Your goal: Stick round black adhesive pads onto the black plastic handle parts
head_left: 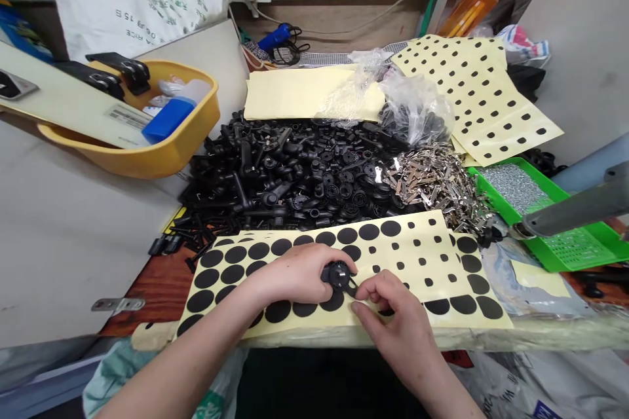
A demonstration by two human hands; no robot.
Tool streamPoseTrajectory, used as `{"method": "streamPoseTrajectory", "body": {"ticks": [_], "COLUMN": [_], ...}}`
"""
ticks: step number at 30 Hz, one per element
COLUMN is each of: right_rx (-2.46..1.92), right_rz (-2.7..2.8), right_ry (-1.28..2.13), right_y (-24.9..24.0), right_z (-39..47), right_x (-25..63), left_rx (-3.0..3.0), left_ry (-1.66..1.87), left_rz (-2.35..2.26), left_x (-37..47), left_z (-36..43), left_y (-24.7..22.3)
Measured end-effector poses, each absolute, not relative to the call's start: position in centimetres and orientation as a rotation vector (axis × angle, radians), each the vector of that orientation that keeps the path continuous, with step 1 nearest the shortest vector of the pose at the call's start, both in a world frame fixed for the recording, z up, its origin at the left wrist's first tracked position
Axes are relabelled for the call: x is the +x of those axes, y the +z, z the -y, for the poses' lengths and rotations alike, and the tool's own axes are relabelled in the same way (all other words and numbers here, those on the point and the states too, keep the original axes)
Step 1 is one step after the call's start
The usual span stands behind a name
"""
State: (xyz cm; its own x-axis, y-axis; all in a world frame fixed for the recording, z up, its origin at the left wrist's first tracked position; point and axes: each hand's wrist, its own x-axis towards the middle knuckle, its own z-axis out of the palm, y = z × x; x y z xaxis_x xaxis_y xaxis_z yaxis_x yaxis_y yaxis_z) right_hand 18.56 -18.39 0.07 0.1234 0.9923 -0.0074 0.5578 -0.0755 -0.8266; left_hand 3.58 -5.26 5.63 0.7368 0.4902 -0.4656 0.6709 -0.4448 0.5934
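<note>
- Head view, nearest the camera: the right hand and the left hand meet at the near edge of the bench. The left hand is closed around a small black plastic part; the right hand pinches at its lower right side with thumb and forefinger.
- The part sits just above a yellow backing sheet that carries rows of black round stickers, large ones to the left, small ones to the right.
- Handling, as a judgement: the part looks light, rigid and smooth, so a fingertip grip around its round body should suit it. The stickers look thin and floppy, best lifted at an edge.
- Farther back lies a loose heap of black plastic parts, with a heap of small metal clips to its right.
- Containers: a green tray on the right holds tiny silvery pieces, probably screws. A yellow bowl at far left holds a blue box, a pale bottle and black tools. A clear plastic bag at the far side holds more black parts.
</note>
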Motion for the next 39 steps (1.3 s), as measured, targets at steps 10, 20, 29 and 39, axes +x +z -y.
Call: {"method": "streamPoseTrajectory", "body": {"ticks": [10, 20, 29, 39], "right_rx": [-1.463, -1.367, -1.355, -1.385], "right_rz": [0.989, 0.893, 1.019, 1.093], "right_ry": [1.042, 1.001, 1.075, 1.060], "right_y": [1.9, 2.4, 2.2, 2.4], "right_z": [18.4, 18.6, 17.6, 16.8], "right_x": [21.5, 20.5, 20.5, 19.4], "left_rx": [1.398, 0.795, 0.875, 0.897], "left_ry": [0.133, 0.725, 0.737, 0.741], "left_rz": [-0.853, -0.845, -1.030, -1.050], "left_x": [1.4, 5.4, 6.7, 6.8], "left_z": [7.7, 15.2, 15.6, 15.7], "left_y": [5.6, 0.8, 0.4, 0.3]}}
